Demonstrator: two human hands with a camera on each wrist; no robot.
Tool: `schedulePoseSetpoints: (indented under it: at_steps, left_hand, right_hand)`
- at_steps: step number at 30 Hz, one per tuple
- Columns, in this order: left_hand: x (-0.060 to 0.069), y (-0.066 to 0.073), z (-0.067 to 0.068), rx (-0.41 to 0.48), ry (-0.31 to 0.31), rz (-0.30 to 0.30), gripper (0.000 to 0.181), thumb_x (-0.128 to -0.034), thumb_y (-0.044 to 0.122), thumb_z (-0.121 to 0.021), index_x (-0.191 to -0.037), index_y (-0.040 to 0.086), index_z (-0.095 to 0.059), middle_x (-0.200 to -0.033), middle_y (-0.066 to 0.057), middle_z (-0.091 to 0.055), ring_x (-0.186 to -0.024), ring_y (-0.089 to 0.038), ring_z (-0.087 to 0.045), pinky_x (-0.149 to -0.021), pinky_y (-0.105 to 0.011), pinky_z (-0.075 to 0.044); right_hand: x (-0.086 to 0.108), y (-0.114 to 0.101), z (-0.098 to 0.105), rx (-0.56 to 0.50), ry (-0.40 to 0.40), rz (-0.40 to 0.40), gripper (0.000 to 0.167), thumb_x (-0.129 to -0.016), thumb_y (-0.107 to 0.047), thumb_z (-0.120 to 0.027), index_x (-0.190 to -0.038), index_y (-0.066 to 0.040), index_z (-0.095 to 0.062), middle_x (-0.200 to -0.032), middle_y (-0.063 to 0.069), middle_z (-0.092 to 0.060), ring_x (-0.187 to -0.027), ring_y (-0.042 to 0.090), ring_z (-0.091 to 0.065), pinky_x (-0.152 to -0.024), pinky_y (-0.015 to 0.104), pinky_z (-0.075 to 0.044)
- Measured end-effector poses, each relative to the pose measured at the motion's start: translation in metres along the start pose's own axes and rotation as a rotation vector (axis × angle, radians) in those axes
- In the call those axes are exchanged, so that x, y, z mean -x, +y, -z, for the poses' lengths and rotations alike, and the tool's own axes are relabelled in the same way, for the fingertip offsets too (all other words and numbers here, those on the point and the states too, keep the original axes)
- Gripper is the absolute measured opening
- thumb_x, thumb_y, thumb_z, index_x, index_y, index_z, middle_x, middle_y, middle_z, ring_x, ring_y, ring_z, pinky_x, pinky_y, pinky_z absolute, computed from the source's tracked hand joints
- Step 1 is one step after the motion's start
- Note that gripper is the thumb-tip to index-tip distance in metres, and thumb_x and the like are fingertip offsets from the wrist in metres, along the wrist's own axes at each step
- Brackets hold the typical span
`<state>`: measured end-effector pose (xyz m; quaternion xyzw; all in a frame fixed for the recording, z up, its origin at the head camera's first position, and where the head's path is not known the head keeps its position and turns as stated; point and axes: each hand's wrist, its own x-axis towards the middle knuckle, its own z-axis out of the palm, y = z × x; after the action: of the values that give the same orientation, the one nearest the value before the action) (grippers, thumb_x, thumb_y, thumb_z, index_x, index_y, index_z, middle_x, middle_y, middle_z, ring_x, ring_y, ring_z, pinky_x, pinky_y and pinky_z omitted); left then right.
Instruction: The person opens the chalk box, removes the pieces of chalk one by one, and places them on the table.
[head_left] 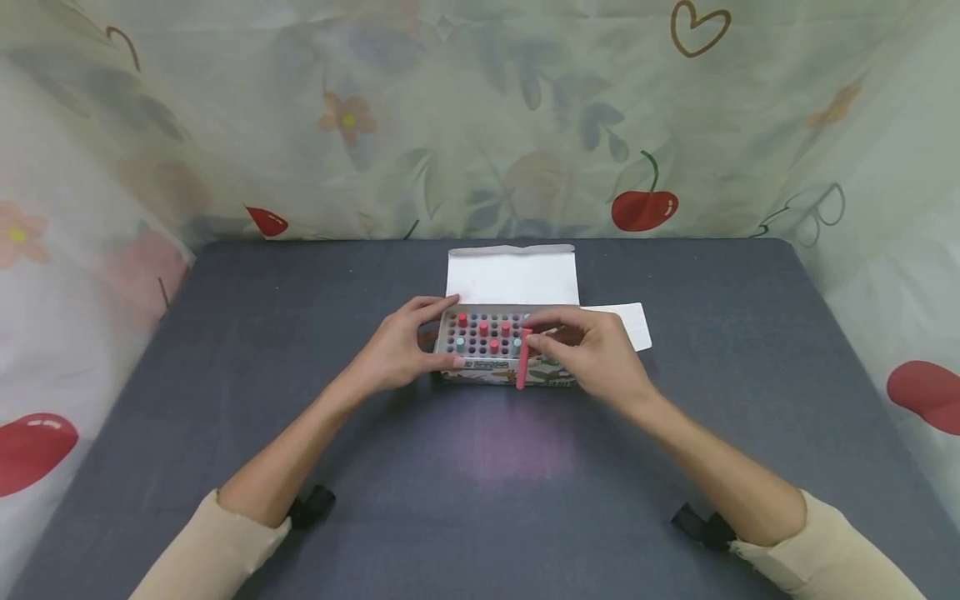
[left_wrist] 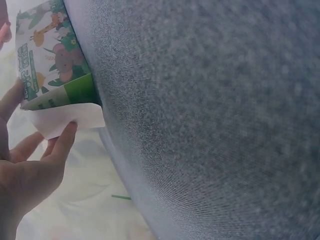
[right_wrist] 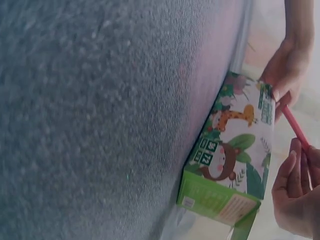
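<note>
A cardboard box [head_left: 480, 377] printed with cartoon animals stands on the table, its white lid [head_left: 513, 279] folded back. Inside, an insert with rows of round holes [head_left: 483, 338] holds several red and light blue marker ends. My left hand [head_left: 401, 346] grips the box's left end, thumb at the front edge and a finger at the back edge. In the left wrist view its fingertips touch a white side flap [left_wrist: 70, 119]. My right hand [head_left: 596, 346] pinches a slim pinkish-red marker [head_left: 523, 358], held tilted in front of the box's right half. The right hand hides part of the insert.
A white flap [head_left: 633, 323] sticks out from the box's right side onto the dark grey table [head_left: 420, 533]. Behind the table hangs a patterned cloth [head_left: 465, 125] with flowers and cherries. Dark straps [head_left: 705, 527] show beside the rolled sleeves.
</note>
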<state>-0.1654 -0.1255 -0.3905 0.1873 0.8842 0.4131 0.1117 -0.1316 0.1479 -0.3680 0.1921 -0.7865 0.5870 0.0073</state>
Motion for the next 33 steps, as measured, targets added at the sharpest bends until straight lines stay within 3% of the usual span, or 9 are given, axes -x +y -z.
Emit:
schedulePoseSetpoints:
  at_steps: [6, 12, 20, 28, 33]
  left_hand:
    - [0.0, 0.0, -0.001, -0.012, -0.001, 0.005, 0.089, -0.081, 0.017, -0.085, -0.156, 0.017, -0.036, -0.147, -0.018, -0.039, -0.129, -0.038, -0.051, -0.099, -0.042, -0.053]
    - [-0.001, -0.002, -0.001, -0.012, -0.003, 0.02, 0.088, -0.0818, 0.019, -0.084, -0.155, 0.018, -0.036, -0.147, -0.016, -0.039, -0.128, -0.036, -0.052, -0.1, -0.041, -0.052]
    - [-0.001, -0.002, 0.002, -0.013, -0.002, 0.017, 0.087, -0.0821, 0.018, -0.084, -0.155, 0.018, -0.037, -0.147, -0.016, -0.039, -0.129, -0.037, -0.052, -0.1, -0.042, -0.052]
    - [-0.001, -0.002, 0.002, -0.023, -0.003, 0.012, 0.087, -0.0824, 0.019, -0.084, -0.155, 0.019, -0.037, -0.148, -0.016, -0.038, -0.131, -0.037, -0.05, -0.1, -0.041, -0.052]
    - [-0.001, -0.002, 0.002, -0.032, -0.013, 0.01, 0.087, -0.0831, 0.021, -0.083, -0.156, 0.02, -0.035, -0.15, -0.017, -0.037, -0.13, -0.036, -0.051, -0.1, -0.041, -0.052]
  right_hand:
    - [0.003, 0.0, -0.009, -0.001, -0.04, -0.051, 0.019, -0.087, -0.008, -0.077, -0.106, -0.003, -0.076, -0.095, 0.003, -0.074, -0.078, 0.032, -0.073, -0.066, 0.028, -0.058]
    - [0.006, 0.002, -0.02, -0.045, -0.092, -0.104, 0.018, -0.088, -0.007, -0.076, -0.105, -0.002, -0.074, -0.094, 0.007, -0.074, -0.08, 0.032, -0.073, -0.069, 0.044, -0.061]
    - [0.01, 0.006, -0.035, -0.152, -0.165, -0.211, 0.018, -0.088, -0.004, -0.075, -0.104, 0.002, -0.074, -0.092, 0.013, -0.074, -0.08, 0.042, -0.071, -0.066, 0.037, -0.062]
    - [0.015, 0.017, -0.053, -0.117, -0.217, -0.314, 0.02, -0.087, -0.006, -0.077, -0.104, 0.003, -0.076, -0.088, 0.011, -0.075, -0.07, 0.027, -0.073, -0.065, 0.038, -0.062]
    - [0.018, 0.023, -0.061, -0.131, -0.224, -0.399, 0.018, -0.087, -0.003, -0.075, -0.103, 0.004, -0.076, -0.085, 0.011, -0.075, -0.07, 0.026, -0.074, -0.066, 0.039, -0.063]
